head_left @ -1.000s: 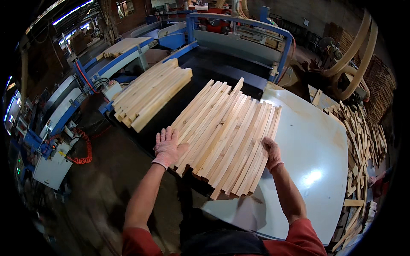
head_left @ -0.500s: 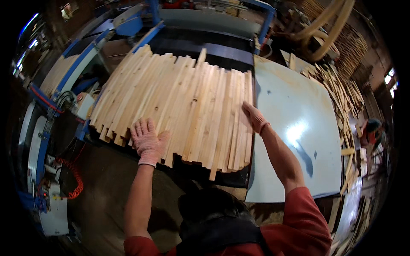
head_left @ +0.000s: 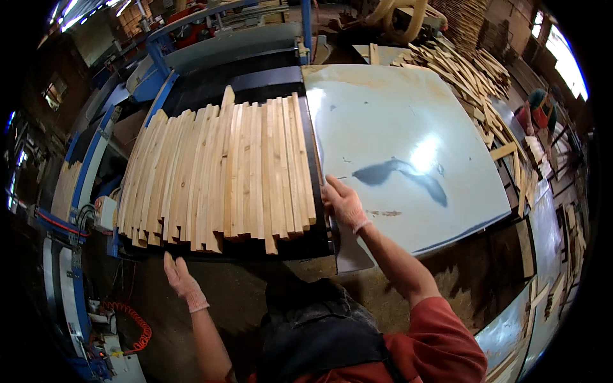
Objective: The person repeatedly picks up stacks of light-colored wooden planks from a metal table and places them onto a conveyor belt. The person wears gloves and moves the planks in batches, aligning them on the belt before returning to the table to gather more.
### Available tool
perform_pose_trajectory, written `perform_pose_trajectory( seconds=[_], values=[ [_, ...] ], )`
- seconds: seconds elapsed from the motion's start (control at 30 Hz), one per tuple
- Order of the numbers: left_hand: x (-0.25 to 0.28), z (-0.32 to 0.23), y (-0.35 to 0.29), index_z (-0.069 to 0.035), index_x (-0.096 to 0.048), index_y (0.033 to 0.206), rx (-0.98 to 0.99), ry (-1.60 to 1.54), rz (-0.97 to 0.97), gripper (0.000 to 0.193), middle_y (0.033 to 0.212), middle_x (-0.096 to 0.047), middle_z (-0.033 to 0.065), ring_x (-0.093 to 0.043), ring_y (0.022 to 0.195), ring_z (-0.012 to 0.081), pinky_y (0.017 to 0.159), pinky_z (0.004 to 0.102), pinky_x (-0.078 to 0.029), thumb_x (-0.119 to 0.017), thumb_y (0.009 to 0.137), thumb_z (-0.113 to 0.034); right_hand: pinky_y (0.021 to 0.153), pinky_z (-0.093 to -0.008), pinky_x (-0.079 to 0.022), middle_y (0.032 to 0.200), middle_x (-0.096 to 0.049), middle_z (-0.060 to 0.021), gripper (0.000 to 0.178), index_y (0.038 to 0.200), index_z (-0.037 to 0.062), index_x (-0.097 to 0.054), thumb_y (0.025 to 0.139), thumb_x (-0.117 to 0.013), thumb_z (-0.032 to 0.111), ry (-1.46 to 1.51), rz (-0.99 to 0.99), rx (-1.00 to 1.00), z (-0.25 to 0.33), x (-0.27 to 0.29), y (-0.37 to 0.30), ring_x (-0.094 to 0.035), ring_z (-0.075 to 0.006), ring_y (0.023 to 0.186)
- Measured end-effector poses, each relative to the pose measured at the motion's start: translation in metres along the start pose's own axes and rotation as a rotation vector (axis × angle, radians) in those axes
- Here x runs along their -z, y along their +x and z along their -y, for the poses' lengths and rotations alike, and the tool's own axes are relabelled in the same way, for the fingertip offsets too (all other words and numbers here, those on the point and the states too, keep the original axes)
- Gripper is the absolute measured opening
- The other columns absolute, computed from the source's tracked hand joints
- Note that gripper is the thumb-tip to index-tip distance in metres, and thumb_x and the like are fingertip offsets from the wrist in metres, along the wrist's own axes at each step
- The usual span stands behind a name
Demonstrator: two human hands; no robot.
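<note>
While the wooden strips (head_left: pixel 211 172) are laid side by side on the black bed (head_left: pixel 198 89), their near ends are ranged unevenly along its front edge, and their right side is set just inside its right edge. One longer strip (head_left: pixel 228 97) is seen jutting past the others toward the back edge. The gloved left hand (head_left: pixel 183 285) is held just off the front edge, near the left corner, with its fingers extended, its thumb spread and nothing grasped. The gloved right hand (head_left: pixel 343 204) is placed at the bed's right edge, where the pale metal tabletop (head_left: pixel 396 121) is met, its fingers partly curled; whether anything is gripped cannot be told. Dark smears (head_left: pixel 402 173) are shown on the tabletop, and offcuts (head_left: pixel 456 70) are heaped beyond its back right corner.
</note>
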State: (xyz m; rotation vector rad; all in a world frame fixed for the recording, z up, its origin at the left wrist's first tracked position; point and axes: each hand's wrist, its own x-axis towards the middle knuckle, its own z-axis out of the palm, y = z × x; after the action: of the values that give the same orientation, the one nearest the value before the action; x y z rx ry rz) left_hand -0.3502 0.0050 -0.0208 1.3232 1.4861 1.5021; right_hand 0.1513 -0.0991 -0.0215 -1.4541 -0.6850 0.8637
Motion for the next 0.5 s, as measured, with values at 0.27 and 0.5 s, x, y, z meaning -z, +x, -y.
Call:
perform_pose_trajectory(
  seconds=[0.27, 0.5],
  values=[
    [0.084, 0.027, 0.050, 0.005, -0.033, 0.168, 0.151, 0.293, -0.051, 0.076, 0.175, -0.033, 0.0269, -0.037, 0.162, 0.0341, 0.131, 0.0416, -0.031, -0.065, 0.108, -0.027, 0.069, -0.0239, -0.054, 0.119, -0.073, -0.0024, 0.052, 0.156, 0.0039, -0.059, 0.106, -0.070, 0.008, -0.030, -0.199, 0.091, -0.032, 0.038, -0.134, -0.061, -0.0059, 0.082],
    [0.095, 0.057, 0.135, 0.004, -0.062, 0.141, 0.092, 0.344, -0.147, 0.050, 0.143, -0.067, 0.0203, -0.064, 0.129, 0.0314, 0.113, 0.0415, -0.048, -0.069, 0.105, -0.029, 0.075, -0.0255, -0.055, 0.118, -0.073, -0.0049, 0.050, 0.156, 0.0014, -0.059, 0.106, -0.068, 0.005, -0.002, -0.421, 0.154, -0.049, 0.030, -0.190, -0.064, -0.0085, 0.088]
  ],
)
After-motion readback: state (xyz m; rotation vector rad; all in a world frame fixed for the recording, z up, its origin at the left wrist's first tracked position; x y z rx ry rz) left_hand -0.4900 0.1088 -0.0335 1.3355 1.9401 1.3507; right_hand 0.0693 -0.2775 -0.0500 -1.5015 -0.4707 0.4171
